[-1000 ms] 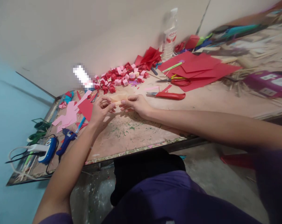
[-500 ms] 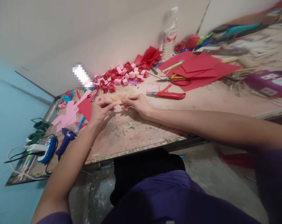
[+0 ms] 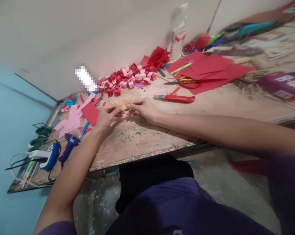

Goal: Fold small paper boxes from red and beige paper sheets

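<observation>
A pale cream piece of paper with a folded lower edge is held above the table between my two hands. My left hand pinches its left end between thumb and fingers. From the other side my right hand grips the right end, thumb on the near fold. Just beyond the paper lies a heap of small red and pink folded paper cubes. To the right of my right hand rests a red utility knife, its blade pointing left. A red paper square lies beside my left wrist.
Red-handled scissors lie by red paper sheets. A clear plastic bottle stands against the wall. Left are pink paper scraps, a blue glue gun, and a blue power strip with cables. The table's front edge is near me.
My hands still hold the cream paper at both ends. My left fingers have shifted slightly right along its lower fold, and the view has moved a little.
</observation>
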{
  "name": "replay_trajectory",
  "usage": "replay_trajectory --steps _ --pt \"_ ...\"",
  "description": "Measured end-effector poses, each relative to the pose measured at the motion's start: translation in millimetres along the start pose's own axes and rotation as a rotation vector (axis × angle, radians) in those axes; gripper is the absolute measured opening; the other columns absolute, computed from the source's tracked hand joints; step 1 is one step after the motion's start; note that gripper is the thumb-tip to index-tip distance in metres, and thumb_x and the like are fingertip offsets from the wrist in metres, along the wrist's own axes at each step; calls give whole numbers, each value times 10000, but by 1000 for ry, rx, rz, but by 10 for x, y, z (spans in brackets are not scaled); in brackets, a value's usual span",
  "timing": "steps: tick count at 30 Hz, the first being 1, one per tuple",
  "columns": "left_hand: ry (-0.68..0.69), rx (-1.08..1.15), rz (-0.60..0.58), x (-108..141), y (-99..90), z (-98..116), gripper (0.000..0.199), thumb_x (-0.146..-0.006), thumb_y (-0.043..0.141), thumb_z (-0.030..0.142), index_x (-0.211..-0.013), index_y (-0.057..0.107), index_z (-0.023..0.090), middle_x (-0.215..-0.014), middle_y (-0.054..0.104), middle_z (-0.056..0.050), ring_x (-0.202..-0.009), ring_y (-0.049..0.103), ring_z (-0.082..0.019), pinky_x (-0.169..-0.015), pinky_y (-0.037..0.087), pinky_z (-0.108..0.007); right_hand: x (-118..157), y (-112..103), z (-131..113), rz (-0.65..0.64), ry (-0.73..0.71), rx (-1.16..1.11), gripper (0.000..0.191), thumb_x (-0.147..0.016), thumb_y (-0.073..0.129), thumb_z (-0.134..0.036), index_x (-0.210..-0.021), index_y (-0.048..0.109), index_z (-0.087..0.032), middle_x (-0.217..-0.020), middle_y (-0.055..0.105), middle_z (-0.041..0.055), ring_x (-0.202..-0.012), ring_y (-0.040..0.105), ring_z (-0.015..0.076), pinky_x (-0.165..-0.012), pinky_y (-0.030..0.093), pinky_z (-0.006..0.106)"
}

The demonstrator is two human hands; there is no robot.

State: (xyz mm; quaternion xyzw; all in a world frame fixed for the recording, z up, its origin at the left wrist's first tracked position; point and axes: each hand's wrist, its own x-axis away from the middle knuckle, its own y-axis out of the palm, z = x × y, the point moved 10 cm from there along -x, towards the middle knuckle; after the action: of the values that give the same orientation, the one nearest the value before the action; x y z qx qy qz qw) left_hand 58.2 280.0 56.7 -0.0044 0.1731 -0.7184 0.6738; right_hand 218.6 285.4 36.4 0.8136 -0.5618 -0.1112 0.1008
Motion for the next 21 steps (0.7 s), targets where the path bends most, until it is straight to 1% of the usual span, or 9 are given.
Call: replay_trajectory --steps 1,3,5,6,10,14,16,21 --pt "13 -21 16 -1 -14 9 357 -775 853 530 -775 775 182 -748 788 -63 -642 727 -174 -668 633 -315 -1 1 -5 -3 -5 8 139 -805 847 -235 -748 773 -132 -737 742 71 -711 712 179 -628 602 283" --pt "36 -35 70 -6 -69 21 362 -766 852 528 -759 782 173 -715 781 -63 -621 723 -179 -663 636 -325 -5 -18 -23 8 -33 8 129 -790 855 -237 -826 770 -147 -767 747 54 -719 717 171 -620 585 267" --pt "45 -34 103 -17 -116 20 372 -758 852 532 -749 781 167 -707 781 -66 -611 723 -178 -656 636 -323 -7 -64 -35 42 -60 -15 211 -769 871 -240 -925 741 -185 -809 757 29 -721 722 164 -613 571 258" --pt "43 -32 110 -24 -133 14 380 -753 854 538 -740 778 166 -707 783 -68 -607 724 -177 -652 636 -321 -7 -86 -33 58 -66 -24 249 -758 879 -242 -942 715 -204 -818 757 17 -720 723 163 -609 566 258" --pt "35 -34 111 -48 -161 -7 422 -736 857 582 -722 764 171 -701 780 -68 -591 722 -174 -643 637 -320 -6 -98 -26 58 -80 -8 274 -747 882 -229 -862 634 -227 -781 716 -10 -707 721 164 -604 556 269" --pt "43 -5 109 -54 -148 -14 449 -724 864 607 -744 766 169 -710 783 -72 -604 734 -181 -662 649 -335 -5 -143 -49 107 -105 -33 280 -758 863 -206 -835 595 -225 -798 710 -11 -656 712 152 -579 544 274" --pt "43 3 113 -51 -143 -17 461 -722 864 617 -749 764 168 -712 783 -73 -606 738 -184 -663 649 -337 -7 -133 -54 103 -104 -21 266 -757 865 -214 -830 609 -220 -812 719 -3 -655 708 149 -576 548 273" --pt "34 -17 109 -52 -134 -17 484 -719 862 639 -746 753 168 -711 780 -73 -610 739 -189 -668 652 -345 0 -104 -57 82 -94 41 179 -764 883 -257 -796 725 -179 -724 699 26 -669 691 156 -557 553 256"
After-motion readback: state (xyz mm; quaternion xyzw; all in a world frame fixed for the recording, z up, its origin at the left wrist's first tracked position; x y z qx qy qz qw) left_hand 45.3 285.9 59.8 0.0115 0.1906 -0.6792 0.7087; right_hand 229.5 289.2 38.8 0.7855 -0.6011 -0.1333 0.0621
